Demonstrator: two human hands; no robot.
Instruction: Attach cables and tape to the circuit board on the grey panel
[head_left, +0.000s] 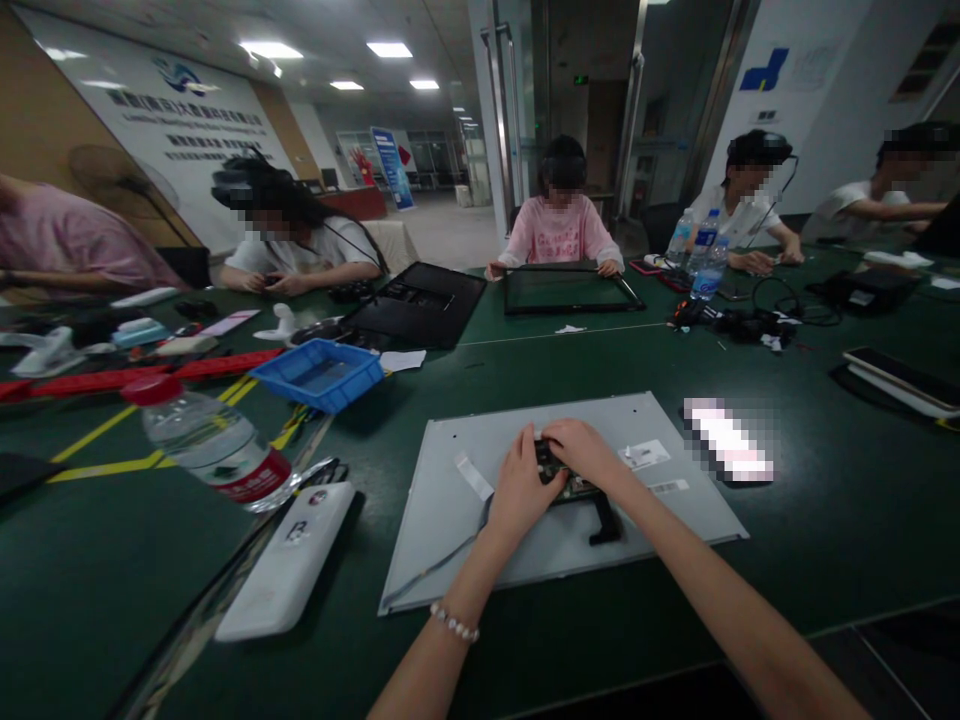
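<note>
A silver-grey flat display panel (439, 505) lies back side up on the table before me. Over its middle, both hands hold a green circuit board (577, 487) with black parts on it. My left hand (517, 490) grips its left side, a beaded bracelet round the wrist. Curled over the board's upper edge are the fingers of my right hand (583, 452). Their fingertips partly hide the board. A black bracket-like piece (606, 522) sticks out below it. Along the panel's left side runs a thin grey cable (442, 563).
Left of the panel are a white phone-like device (289, 565), a tilted water bottle (217, 450) and a blue plastic tray (322, 372). A lit phone (727, 440) lies on the right. Across the table a person holds a black frame (574, 308); other people sit nearby.
</note>
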